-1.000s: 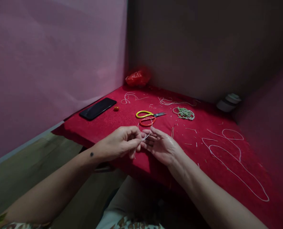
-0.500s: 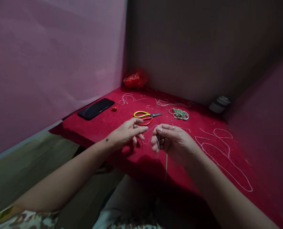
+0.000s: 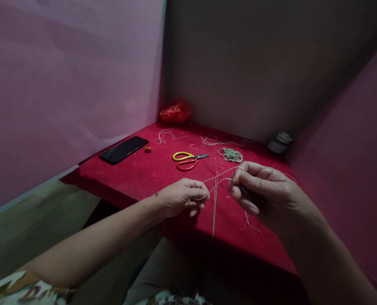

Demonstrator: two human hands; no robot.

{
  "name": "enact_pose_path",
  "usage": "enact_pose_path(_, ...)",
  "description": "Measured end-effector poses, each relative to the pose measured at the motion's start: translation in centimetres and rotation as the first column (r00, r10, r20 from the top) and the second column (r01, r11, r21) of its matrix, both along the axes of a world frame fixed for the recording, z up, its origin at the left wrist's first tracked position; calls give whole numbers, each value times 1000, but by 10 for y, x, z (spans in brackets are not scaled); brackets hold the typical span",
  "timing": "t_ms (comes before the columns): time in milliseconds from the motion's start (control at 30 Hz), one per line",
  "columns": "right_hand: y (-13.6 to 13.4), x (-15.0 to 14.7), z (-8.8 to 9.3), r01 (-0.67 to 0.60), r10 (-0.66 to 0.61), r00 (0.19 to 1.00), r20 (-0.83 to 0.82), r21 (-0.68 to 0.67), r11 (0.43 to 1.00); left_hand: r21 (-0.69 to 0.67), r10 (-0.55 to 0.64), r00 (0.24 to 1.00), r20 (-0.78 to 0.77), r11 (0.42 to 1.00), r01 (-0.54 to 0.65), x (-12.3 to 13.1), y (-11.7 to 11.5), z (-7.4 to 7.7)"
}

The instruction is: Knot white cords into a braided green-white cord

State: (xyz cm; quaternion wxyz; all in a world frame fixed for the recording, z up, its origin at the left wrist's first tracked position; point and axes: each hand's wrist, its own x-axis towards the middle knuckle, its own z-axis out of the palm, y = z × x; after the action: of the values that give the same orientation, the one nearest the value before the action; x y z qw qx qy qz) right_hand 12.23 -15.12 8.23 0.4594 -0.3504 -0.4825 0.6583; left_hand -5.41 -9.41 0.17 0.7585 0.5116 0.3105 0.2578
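A thin pale cord (image 3: 220,181) stretches between my two hands above the red cloth. My left hand (image 3: 188,196) pinches one part of it between thumb and fingers. To the right, my right hand (image 3: 258,186) is closed on the cord too, with a loop and loose ends hanging below the fingers. Between the hands, a doubled brownish cord (image 3: 214,212) lies down the cloth toward the front edge. Beyond my left hand lie scissors (image 3: 188,161) with one yellow and one red handle. Just past my right hand sits a bundle of green and white knotted cord (image 3: 231,155).
The red cloth (image 3: 128,178) covers the table. A black phone (image 3: 124,149) and a small orange-brown round thing (image 3: 148,149) lie at the left. Loose cords (image 3: 220,140) and a red plastic bag (image 3: 176,112) are at the back. A white-lidded container (image 3: 280,142) stands back right.
My left hand has closed on the cord. My right hand has moved right, and the cord now spans the gap between them. The view has shifted slightly.
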Motion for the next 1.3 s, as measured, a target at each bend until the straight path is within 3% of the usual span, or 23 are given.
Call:
enact_pose_path(100, 0, 4, -3, 28, -28, 999, -17, -10, 1000, -113, 143, 981, 133, 985, -128, 1, 2, -3)
enact_pose_path(167, 3, 6, -6, 35, -36, 999, -17, -23, 999, -283, 139, 976, 167, 955, -88, 3, 2, -3)
enact_pose_path(233, 5, 7, -8, 49, -50, 999, -13, -29, 998, -443, 90, 968, 234, 896, 24, 7, 1, -2)
enact_pose_path(300, 8, 8, -11, 79, -79, 997, -9, -35, 996, -507, 95, 942, 323, 858, 87, 12, 0, 2)
enact_pose_path(367, 11, 10, -14, 117, -118, 993, -7, -53, 992, -492, 151, 916, 372, 869, 57, 18, 5, 6)
enact_pose_path(467, 16, 17, -23, 190, -191, 982, -8, -85, 978, -424, 192, 912, 362, 906, -23, 27, 25, 13)
enact_pose_path(600, 28, 31, -42, 276, -282, 959, -19, -152, 949, -167, 59, 988, 145, 985, -34, 32, 70, 16)
enact_pose_path(733, 35, 39, -61, 331, -360, 932, -46, -300, 895, -39, -1, 997, -72, 999, -2, 39, 112, 12)
enact_pose_path(833, 37, 38, -71, 348, -391, 919, -56, -352, 869, 97, 22, 970, -243, 995, 1, 51, 130, 5)
enact_pose_path(933, 39, 35, -78, 358, -419, 905, -73, -400, 844, 309, 135, 917, -375, 951, -14, 68, 138, -4)
enact_pose_path(1100, 41, 33, -85, 337, -436, 897, -68, -533, 776, 609, 306, 825, -476, 791, 58, 82, 145, -11)
enact_pose_path(1200, 39, 35, -86, 314, -430, 900, -65, -588, 746, 708, 387, 789, -477, 701, 84, 72, 142, -2)
enact_pose_path(1300, 34, 36, -84, 308, -448, 892, -69, -634, 710, 768, 410, 792, -453, 631, 113, 56, 120, 14)
